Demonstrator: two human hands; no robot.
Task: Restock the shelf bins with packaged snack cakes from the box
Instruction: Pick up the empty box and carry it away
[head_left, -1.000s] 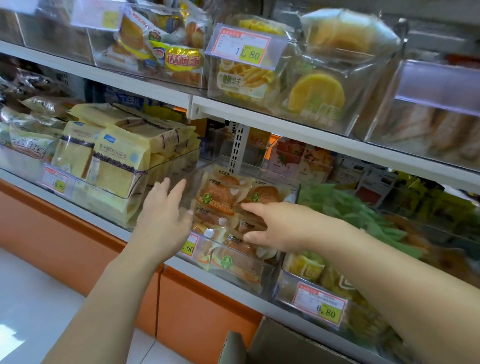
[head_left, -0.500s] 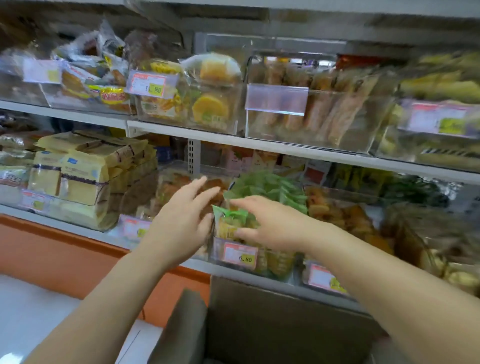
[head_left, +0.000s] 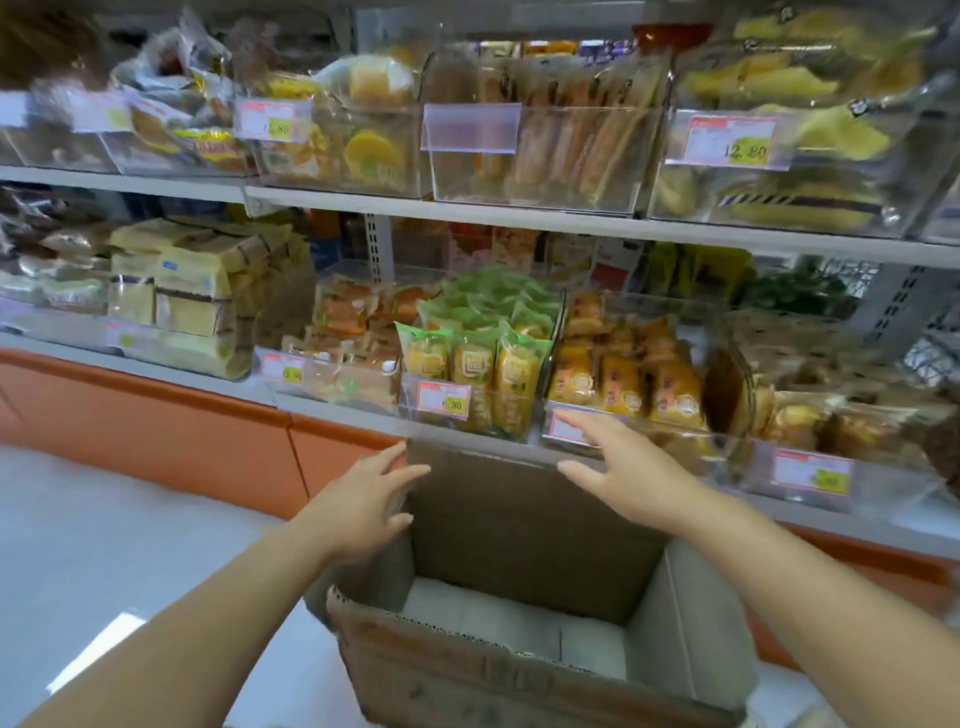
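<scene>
An open cardboard box (head_left: 524, 525) stands on the floor below the lower shelf; I see only pale bottom inside it. My left hand (head_left: 363, 504) hovers at the box's far left corner, fingers straight, holding nothing. My right hand (head_left: 628, 473) is spread over the box's far right side, just under a clear bin of orange-wrapped cakes (head_left: 623, 384), and holds nothing. To the left of that bin sit a bin of green-topped yellow cakes (head_left: 478, 364) and a bin of brown snack cakes (head_left: 348, 338).
The lower shelf edge (head_left: 332, 410) runs just above the box, with an orange base panel (head_left: 156, 415) under it. Yellow-wrapped cake stacks (head_left: 192, 291) fill the left bin. An upper shelf (head_left: 519, 218) carries more clear bins. White floor (head_left: 104, 545) lies to the left.
Both hands have drawn back from the bins and dropped down over the box. The view has pulled back and swung right, showing the whole box.
</scene>
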